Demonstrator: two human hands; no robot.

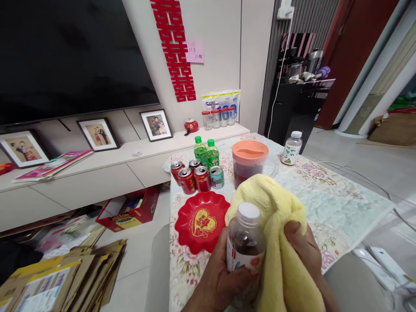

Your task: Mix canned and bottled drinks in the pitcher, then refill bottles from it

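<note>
Head view: our left hand [222,275] grips a bottle [246,236], our right hand [307,251] a yellow cloth [274,234]. We're apparently wiping; the next stroke wants steadiness.

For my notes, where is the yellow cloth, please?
In the head view, the yellow cloth is in the right hand, beside the bottle in the left hand.

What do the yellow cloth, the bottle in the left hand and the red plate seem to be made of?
Yellow cloth: probably plush microfibre, soft and matte; fuzzy pile. Bottle: likely smooth clear plastic; see-through wall, though glass can't be excluded. Red plate: perhaps smooth moulded plastic; even colour, scalloped rim; coated metal possible.
</note>
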